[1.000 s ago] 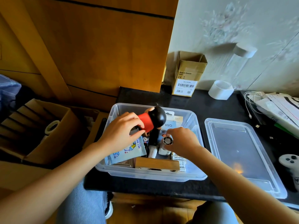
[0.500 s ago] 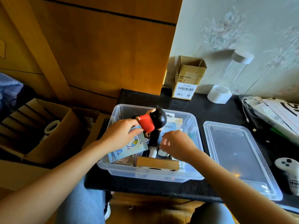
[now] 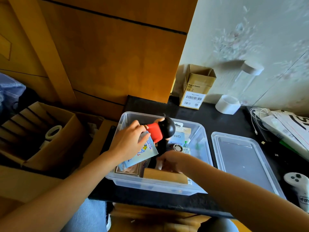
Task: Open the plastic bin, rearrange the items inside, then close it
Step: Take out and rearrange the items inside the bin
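The clear plastic bin (image 3: 157,187) stands open on the black table, its lid (image 3: 240,158) lying flat to its right. My left hand (image 3: 128,143) reaches in from the left. Its thumb wraps behind a red-and-black figure (image 3: 163,129), and its fingers lie on a blue wet-wipes pack (image 3: 142,154). Low at the bin's front, my right hand (image 3: 170,160) points its blurred fingers down beside a wooden box (image 3: 164,177); whatever they hold is hidden. A small round cylinder (image 3: 177,147) and a blue carton (image 3: 178,138) sit behind it.
At the back stand a cardboard box (image 3: 195,91) and a white tape roll (image 3: 227,104). Cables and papers (image 3: 284,126) and a white game controller (image 3: 297,183) lie right of the lid. A large open carton (image 3: 55,144) sits left, below the table edge (image 3: 150,203).
My right hand has sunk lower and nearer the bin's front, and the small cylinder it held now shows behind it. My left hand has dropped onto the wipes pack, still at the figure.
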A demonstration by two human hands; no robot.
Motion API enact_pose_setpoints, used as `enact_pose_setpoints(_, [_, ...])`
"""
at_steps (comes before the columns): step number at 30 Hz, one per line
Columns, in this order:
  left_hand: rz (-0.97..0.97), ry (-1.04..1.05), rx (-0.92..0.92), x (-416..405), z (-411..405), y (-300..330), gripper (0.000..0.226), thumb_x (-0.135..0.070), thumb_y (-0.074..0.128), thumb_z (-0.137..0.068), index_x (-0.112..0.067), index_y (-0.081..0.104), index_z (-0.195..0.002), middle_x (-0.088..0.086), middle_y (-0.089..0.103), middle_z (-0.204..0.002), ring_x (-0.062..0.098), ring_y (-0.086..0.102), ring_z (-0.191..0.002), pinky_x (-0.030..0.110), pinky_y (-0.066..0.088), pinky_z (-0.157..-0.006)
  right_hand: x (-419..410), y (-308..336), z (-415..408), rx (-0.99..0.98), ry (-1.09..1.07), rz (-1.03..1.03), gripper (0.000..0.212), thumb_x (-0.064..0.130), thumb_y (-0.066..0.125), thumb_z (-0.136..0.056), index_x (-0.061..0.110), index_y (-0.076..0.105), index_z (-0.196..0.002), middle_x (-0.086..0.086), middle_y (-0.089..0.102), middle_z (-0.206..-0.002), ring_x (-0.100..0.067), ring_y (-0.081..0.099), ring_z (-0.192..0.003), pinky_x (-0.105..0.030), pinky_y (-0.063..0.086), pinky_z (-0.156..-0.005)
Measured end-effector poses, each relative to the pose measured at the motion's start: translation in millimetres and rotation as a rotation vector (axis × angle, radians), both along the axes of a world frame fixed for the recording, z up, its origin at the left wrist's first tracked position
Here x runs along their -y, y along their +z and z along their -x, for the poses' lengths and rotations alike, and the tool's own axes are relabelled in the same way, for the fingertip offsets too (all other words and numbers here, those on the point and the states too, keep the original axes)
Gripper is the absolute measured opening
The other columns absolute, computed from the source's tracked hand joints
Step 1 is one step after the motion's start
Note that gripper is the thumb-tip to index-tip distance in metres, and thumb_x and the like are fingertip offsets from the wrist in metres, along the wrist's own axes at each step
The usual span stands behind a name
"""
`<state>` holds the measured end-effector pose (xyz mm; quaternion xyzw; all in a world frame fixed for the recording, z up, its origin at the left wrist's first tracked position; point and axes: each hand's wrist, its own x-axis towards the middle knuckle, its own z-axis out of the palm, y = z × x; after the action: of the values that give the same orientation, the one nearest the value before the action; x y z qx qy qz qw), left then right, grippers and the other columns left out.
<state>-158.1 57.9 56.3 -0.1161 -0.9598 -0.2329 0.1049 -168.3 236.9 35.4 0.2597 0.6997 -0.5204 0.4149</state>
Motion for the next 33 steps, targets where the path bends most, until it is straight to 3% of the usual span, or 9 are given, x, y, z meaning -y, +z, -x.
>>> enact_pose_setpoints(4, [-0.013, -0.025, -0.064, -2.2, -0.9, -4.1, 0.029, -0.039, 0.050, -0.094, -0.012, 0.060, -0.090, -0.001, 0.046, -0.098, 0.009, 0.049, -0.066, 0.011, 0.024, -0.049, 4.0, -15.6, -2.0, 0.012, -0.056, -0.053, 0.012, 0.006, 0.055, -0.092, 0.005, 0.053, -0.080, -0.006, 0.051, -0.057, -0.014, 0.049, -0.048, -0.023, 0.044, -0.056])
enact_pose_setpoints(9, [-0.025, -0.054, -0.023, -2.6, 1.4, -5.9, 0.030, -0.039, 0.045, -0.096, -0.012, 0.058, -0.094, -0.003, 0.043, -0.106, 0.005, 0.048, -0.067, 0.010, 0.024, -0.046, -2.4, -18.3, -1.3, 0.039, -0.119, -0.030, 0.013, 0.004, 0.063, -0.086, 0.008, 0.056, -0.076, -0.005, 0.061, -0.057, -0.013, 0.056, -0.039, -0.022, 0.049, -0.041])
enact_pose_setpoints(12, [-0.048, -0.062, -0.005, -2.1, 2.2, -4.7, 0.029, -0.039, 0.045, -0.096, -0.012, 0.056, -0.093, -0.003, 0.043, -0.106, 0.006, 0.054, -0.073, 0.010, 0.028, -0.048, -1.5, -21.9, -0.4, 0.024, -0.089, -0.065, 0.013, 0.002, 0.063, -0.086, 0.009, 0.055, -0.078, -0.006, 0.061, -0.061, -0.014, 0.058, -0.046, -0.023, 0.047, -0.039])
enact_pose_setpoints(16, [-0.053, -0.068, 0.021, -1.5, 3.0, -5.7, 0.029, -0.040, 0.044, -0.096, -0.013, 0.055, -0.094, -0.003, 0.043, -0.108, 0.008, 0.058, -0.079, 0.010, 0.032, -0.049, -3.9, -23.8, 2.0, 0.040, -0.074, -0.042, 0.014, 0.003, 0.061, -0.086, 0.007, 0.054, -0.075, -0.002, 0.056, -0.038, -0.010, 0.052, -0.029, -0.017, 0.043, -0.035])
enact_pose_setpoints(20, [-0.054, -0.067, 0.048, -0.8, 4.5, -6.4, 0.029, -0.040, 0.044, -0.097, -0.013, 0.055, -0.096, -0.005, 0.042, -0.110, 0.007, 0.059, -0.080, 0.008, 0.029, -0.048, -6.4, -25.3, 3.0, 0.108, -0.085, 0.021, 0.005, 0.005, 0.063, -0.084, 0.007, 0.058, -0.084, -0.004, 0.059, -0.056, -0.013, 0.056, -0.045, -0.024, 0.049, -0.051])
enact_pose_setpoints(26, [-0.057, -0.070, 0.094, -0.8, 3.7, -7.3, 0.031, -0.040, 0.042, -0.098, -0.014, 0.059, -0.104, -0.007, 0.046, -0.104, 0.004, 0.054, -0.071, 0.008, 0.031, -0.045, -5.1, -15.2, 4.6, 0.061, -0.136, 0.089, 0.025, 0.006, 0.058, -0.084, 0.002, 0.053, -0.108, -0.014, 0.061, -0.074, -0.021, 0.060, -0.055, -0.025, 0.053, -0.047])
enact_pose_setpoints(29, [-0.086, -0.062, 0.098, -0.9, 3.6, -6.6, 0.030, -0.040, 0.042, -0.098, -0.016, 0.058, -0.104, -0.009, 0.043, -0.097, 0.004, 0.055, -0.070, 0.009, 0.031, -0.045, -12.4, -5.9, 4.6, 0.083, 0.020, 0.068, 0.009, 0.010, 0.057, -0.084, 0.003, 0.055, -0.090, -0.009, 0.059, -0.061, -0.016, 0.057, -0.046, -0.021, 0.048, -0.046])
enact_pose_setpoints(33, [-0.090, -0.091, 0.116, -0.1, 5.1, -3.9, 0.024, -0.040, 0.042, -0.098, -0.022, 0.058, -0.098, -0.010, 0.046, -0.090, -0.002, 0.053, -0.066, 0.010, 0.031, -0.046, -26.1, 14.1, 3.7, 0.087, 0.174, 0.045, 0.013, 0.022, 0.063, -0.083, 0.010, 0.059, -0.082, -0.004, 0.062, -0.058, -0.011, 0.053, -0.045, -0.016, 0.043, -0.046])
